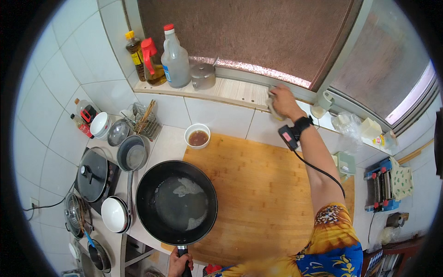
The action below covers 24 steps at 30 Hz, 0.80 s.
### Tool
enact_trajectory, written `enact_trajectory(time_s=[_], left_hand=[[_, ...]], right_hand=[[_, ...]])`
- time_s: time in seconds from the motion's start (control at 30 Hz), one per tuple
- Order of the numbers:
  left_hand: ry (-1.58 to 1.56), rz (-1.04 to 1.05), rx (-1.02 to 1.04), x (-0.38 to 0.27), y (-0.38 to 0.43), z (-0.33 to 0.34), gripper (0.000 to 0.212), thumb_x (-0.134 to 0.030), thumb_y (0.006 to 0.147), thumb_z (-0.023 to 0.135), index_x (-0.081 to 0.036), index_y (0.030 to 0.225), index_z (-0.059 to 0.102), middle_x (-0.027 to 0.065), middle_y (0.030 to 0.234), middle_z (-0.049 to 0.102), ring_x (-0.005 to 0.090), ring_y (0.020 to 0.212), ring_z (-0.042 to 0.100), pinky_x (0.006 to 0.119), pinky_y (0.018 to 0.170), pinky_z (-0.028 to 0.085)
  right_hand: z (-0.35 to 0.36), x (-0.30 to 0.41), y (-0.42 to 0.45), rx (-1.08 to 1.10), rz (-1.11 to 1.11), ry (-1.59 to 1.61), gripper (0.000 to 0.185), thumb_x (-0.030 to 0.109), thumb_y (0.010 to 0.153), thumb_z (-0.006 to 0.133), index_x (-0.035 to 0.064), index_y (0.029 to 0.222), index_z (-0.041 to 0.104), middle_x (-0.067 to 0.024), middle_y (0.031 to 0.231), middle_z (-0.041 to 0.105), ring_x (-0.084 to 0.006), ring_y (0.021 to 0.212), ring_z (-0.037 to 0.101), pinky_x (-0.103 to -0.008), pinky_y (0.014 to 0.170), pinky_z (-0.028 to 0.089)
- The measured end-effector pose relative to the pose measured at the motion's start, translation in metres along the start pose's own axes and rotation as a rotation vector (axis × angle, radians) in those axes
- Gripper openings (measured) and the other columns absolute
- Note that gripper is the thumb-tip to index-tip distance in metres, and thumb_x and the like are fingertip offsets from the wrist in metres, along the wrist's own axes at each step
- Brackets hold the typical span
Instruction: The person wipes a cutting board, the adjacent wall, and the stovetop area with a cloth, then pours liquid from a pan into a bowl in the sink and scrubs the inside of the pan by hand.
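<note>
Low in the view, my left hand (180, 264) grips the black handle of a deep frying pan (178, 204), which holds some watery liquid with whitish foam. The pan overlaps the left side of a large bamboo cutting board (263, 194). My right hand (284, 101) reaches up to the window ledge (238, 90) with a light-coloured cloth (273, 107) under its fingers; part of the cloth hangs over the ledge's edge. A white bowl of brown sauce (197, 136) stands at the board's upper left corner.
Oil bottles (135, 57), a large plastic bottle (175, 62) and a lidded glass jar (202, 76) line the ledge. Left are a wire utensil basket (147, 123), a saucepan (132, 154), a lidded pan (92, 175) and bowls (114, 214). A mug (322, 105) and a pasta machine (382, 185) are right.
</note>
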State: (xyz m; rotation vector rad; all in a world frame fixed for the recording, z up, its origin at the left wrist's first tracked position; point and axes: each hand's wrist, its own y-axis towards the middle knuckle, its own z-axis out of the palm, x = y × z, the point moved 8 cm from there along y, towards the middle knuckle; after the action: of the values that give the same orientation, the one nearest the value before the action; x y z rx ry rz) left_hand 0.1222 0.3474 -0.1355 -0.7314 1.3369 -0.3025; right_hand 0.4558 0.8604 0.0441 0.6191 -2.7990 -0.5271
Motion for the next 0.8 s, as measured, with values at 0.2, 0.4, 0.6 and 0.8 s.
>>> enact_trajectory(time_s=[0.2,0.4,0.6,0.8], left_hand=[[0.010,-0.047,0.003,0.004,0.007,0.005,0.008,-0.008,0.082,0.055,-0.002,0.087,0.052,0.0037,0.054,0.051,0.0126,0.041,0.048,0.024,0.039,0.040],[0.052,-0.070,-0.029,0.015,0.006,-0.011,0.008,-0.009,0.082,0.057,-0.003,0.085,0.052,0.0035,0.054,0.051,0.0125,0.041,0.048,0.024,0.039,0.038],[-0.042,-0.104,-0.019,0.025,0.009,-0.013,0.014,-0.005,0.079,0.056,-0.003,0.089,0.046,0.0059,0.057,0.050,0.0147,0.042,0.048,0.028,0.038,0.040],[-0.073,-0.205,-0.092,0.030,0.012,-0.009,0.025,-0.001,0.073,0.057,-0.001,0.092,0.040,0.0085,0.057,0.046,0.0178,0.040,0.048,0.032,0.035,0.042]], right_hand=[[-0.019,-0.053,-0.044,-0.403,-0.014,0.074,0.032,0.000,0.074,0.049,0.0000,0.101,0.065,-0.0218,0.098,0.061,-0.0397,0.096,0.056,-0.0452,0.090,0.044],[0.008,0.020,-0.038,-0.138,0.032,-0.012,0.025,0.008,0.080,0.052,0.0010,0.101,0.061,-0.0189,0.106,0.060,-0.0368,0.105,0.054,-0.0458,0.088,0.045],[-0.025,-0.038,-0.105,-0.163,0.157,-0.128,0.025,0.012,0.079,0.057,0.0017,0.101,0.063,-0.0163,0.098,0.059,-0.0338,0.101,0.054,-0.0452,0.082,0.045],[-0.020,-0.028,-0.099,-0.295,0.182,-0.308,0.014,0.002,0.071,0.052,0.0010,0.082,0.061,-0.0146,0.095,0.056,-0.0342,0.089,0.053,-0.0444,0.074,0.045]])
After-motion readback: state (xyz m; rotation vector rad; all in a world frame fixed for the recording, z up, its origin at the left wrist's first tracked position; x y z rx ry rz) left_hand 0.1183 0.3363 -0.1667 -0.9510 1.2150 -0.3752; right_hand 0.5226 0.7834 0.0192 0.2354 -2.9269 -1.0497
